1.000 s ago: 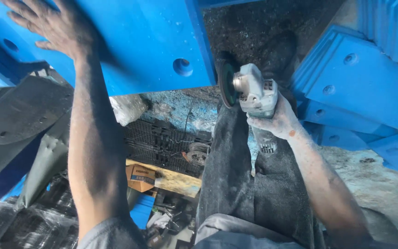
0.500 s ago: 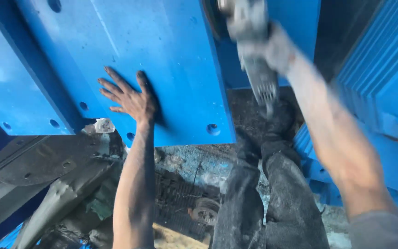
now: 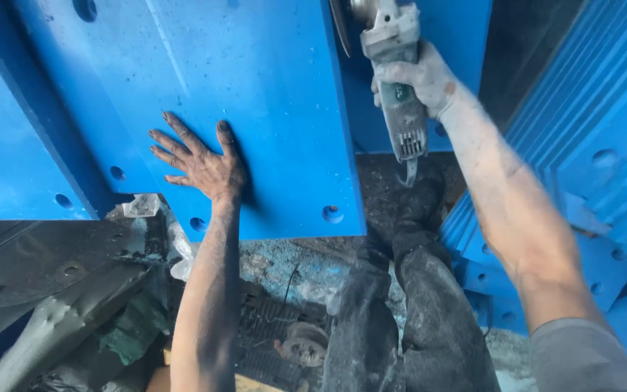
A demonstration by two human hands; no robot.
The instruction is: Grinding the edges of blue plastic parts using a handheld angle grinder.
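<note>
A large blue plate [image 3: 255, 80] with round holes along its lower edge stands upright in front of me. My left hand [image 3: 201, 163] lies flat on its face, fingers spread, near the bottom. Gripped in my right hand [image 3: 419, 80] is a grey angle grinder [image 3: 393, 72], raised beside the plate's right edge. Its disc [image 3: 340, 25] sits at the top, close to that edge; contact cannot be made out. My dusty trouser legs [image 3: 408, 305] and dark shoes [image 3: 419, 203] show below.
More blue plates [image 3: 589, 167] are stacked on the right. Another blue plate [image 3: 9, 145] leans at the left. Dark grey metal parts [image 3: 45, 261] lie at the lower left. Debris, a grating [image 3: 270, 330] and blue dust cover the ground.
The view has tilted up along the blue plate. My right hand with the grinder has risen from beside my legs to the plate's upper right edge. My left hand stays flat on the plate.
</note>
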